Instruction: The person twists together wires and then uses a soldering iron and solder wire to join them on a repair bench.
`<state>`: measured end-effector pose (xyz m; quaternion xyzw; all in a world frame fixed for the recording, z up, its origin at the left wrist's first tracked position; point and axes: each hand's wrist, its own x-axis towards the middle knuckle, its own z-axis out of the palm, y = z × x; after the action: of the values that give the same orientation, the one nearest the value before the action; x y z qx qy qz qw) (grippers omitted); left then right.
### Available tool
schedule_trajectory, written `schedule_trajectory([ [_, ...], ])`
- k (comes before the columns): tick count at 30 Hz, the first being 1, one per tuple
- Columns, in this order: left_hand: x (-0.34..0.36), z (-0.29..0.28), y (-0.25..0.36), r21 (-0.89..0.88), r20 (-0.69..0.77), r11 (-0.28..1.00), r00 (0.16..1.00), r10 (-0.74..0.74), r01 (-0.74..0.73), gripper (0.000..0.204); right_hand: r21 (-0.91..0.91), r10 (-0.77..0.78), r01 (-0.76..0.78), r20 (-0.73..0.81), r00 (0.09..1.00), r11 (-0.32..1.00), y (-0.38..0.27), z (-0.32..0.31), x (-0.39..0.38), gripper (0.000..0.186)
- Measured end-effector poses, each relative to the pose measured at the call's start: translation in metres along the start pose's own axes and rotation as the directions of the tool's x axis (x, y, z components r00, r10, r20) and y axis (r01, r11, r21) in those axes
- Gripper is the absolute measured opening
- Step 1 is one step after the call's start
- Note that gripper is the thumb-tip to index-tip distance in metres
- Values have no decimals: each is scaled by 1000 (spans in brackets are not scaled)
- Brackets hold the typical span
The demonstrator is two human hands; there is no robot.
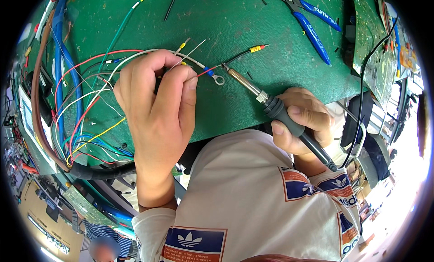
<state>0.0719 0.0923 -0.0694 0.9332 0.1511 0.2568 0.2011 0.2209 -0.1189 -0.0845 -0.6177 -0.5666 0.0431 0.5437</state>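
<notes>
In my right hand (307, 119) is a soldering iron (285, 115), gripped by its dark handle. Its tip points up and left and meets, or nearly meets, the bare end of a red wire (207, 72). My left hand (158, 97) pinches that red wire between thumb and fingers. A thin silvery strand (192, 50), like solder wire, also sticks out from the left fingers. Just beyond them lies a white wire with a blue sleeve and a ring terminal (219, 80). A black wire with a yellow marker sleeve (257, 48) runs behind the iron's tip.
Blue-handled cutters (312, 33) lie at the far right of the green mat (217, 18). A bundle of coloured wires (74, 144) from a thick black cable spreads at left. Circuit boards (373, 45) stand at the right edge, where the iron's cord (363, 76) hangs. Another person (104, 244) is at lower left.
</notes>
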Motion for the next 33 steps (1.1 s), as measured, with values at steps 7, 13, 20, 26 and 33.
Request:
schedule_trajectory([
  [7, 0, 0, -1, 3, 6, 1000, 1000, -1, 1, 16, 13, -54, 55, -85, 995, 998, 3, 5, 6, 43],
  [13, 0, 1, -1, 3, 5, 1000, 1000, -6, 6, 15, -10, -66, 65, -82, 994, 998, 4, 5, 7, 42],
  [20, 3, -3, 3, 4, 40, 999, 999, -35, 35, 7, -21, -67, 65, -84, 994, 998, 3, 5, 6, 42],
  [26, 1, 1, -1, -2, -4, 1000, 1000, -10, 10, 14, -20, -61, 60, -84, 995, 998, 2, 5, 6, 41],
  [33, 1, 2, -2, -8, -3, 1000, 1000, -8, 8, 15, -22, -54, 52, -96, 994, 998, 2, 6, 5, 41],
])
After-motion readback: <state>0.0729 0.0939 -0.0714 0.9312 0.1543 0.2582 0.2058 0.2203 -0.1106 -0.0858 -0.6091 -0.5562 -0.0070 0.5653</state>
